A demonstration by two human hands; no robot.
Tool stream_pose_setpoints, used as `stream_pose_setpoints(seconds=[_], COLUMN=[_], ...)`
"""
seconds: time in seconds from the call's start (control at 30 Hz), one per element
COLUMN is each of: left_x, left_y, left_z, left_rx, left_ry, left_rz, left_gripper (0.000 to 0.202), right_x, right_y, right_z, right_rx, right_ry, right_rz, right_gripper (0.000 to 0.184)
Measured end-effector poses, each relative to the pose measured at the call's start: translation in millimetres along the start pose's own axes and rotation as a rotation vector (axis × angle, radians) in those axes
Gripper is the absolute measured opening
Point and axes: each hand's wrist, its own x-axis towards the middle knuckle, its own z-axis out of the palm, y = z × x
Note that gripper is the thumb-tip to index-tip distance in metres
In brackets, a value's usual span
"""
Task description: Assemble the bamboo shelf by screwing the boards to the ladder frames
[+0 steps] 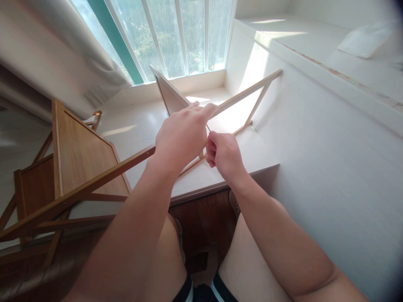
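A light wooden frame (pixel 248 93) with slanting legs and a brown panel (pixel 171 93) stands on the white window ledge. My left hand (pixel 182 130) is closed over its upper corner, where rail and panel come together; the fingertips are partly hidden behind the hand. Just below and to the right, my right hand (pixel 224 154) is closed in a pinch. A thin, dark rod-like piece shows between its fingertips and the frame, too small to name. The frame's lower rail (pixel 192 165) runs behind both hands along the ledge.
A second wooden piece (pixel 86 155), with panels and crossed legs, stands at left, its long rail reaching to my left wrist. A curtain (pixel 69 54) hangs upper left beside the barred window (pixel 189 37). A white wall (pixel 315 138) rises at right, and a white bag (pixel 365 40) lies above it.
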Motion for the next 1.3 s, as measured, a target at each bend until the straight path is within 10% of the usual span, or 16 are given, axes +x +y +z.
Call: stream_pose_setpoints(seconds=[0.2,0.47,1.3], left_x=[0,1,0], left_y=[-1,-1,-1], left_z=[0.1,0.0,1.4], left_rx=[-0.034,-0.017,0.013], left_ry=[-0.004,-0.005,0.003], left_rz=[0.002,0.001,-0.004], left_gripper=[0.049,0.048,0.048], right_x=[0,2,0], right_y=[-4,-10,-6], right_z=[-9,-11,7], right_rx=[-0.472,-0.606,0.512], right_ry=[0.089,0.098,-0.102], right_rz=[-0.302,-0.32,0.097], right_gripper=[0.048,0.045,0.042])
